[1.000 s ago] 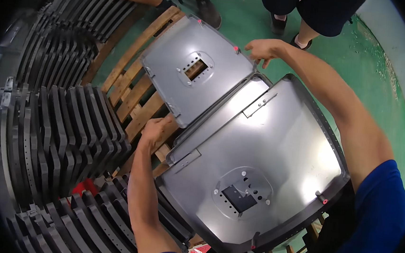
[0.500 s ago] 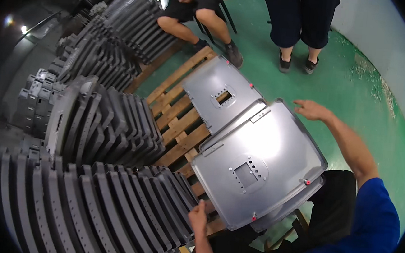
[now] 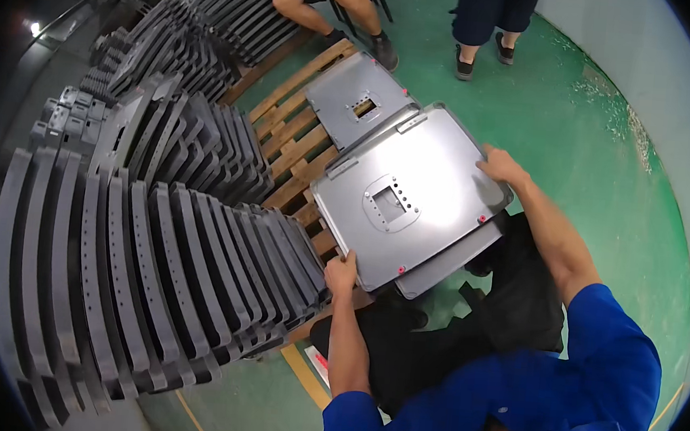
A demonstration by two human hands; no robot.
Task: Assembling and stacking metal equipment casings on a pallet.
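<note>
A square grey sheet-metal panel (image 3: 446,163) with rounded corners lies tilted in front of me. It has a rectangular cut-out ringed by small holes, and two red-tipped studs along its near edge. My left hand (image 3: 341,272) grips the panel's left edge near the close corner, thumb on top. At the right edge, my right hand (image 3: 504,166) is closed round the rim, its fingertips partly hidden. A second metal panel (image 3: 459,261) shows from beneath the first on the near side. Another similar panel (image 3: 330,97) lies beyond it on a wooden pallet (image 3: 289,150).
Long rows of grey metal panels (image 3: 162,274) stand on edge at my left, close to my left arm. More stacked panels (image 3: 239,13) are farther back. One person sits beyond the pallet, and another person (image 3: 481,28) stands on the green floor (image 3: 592,170).
My right hand has come in from beside the panel onto its right edge. My left hand has closed on the left edge. The view has shifted, and the standing person's feet have moved.
</note>
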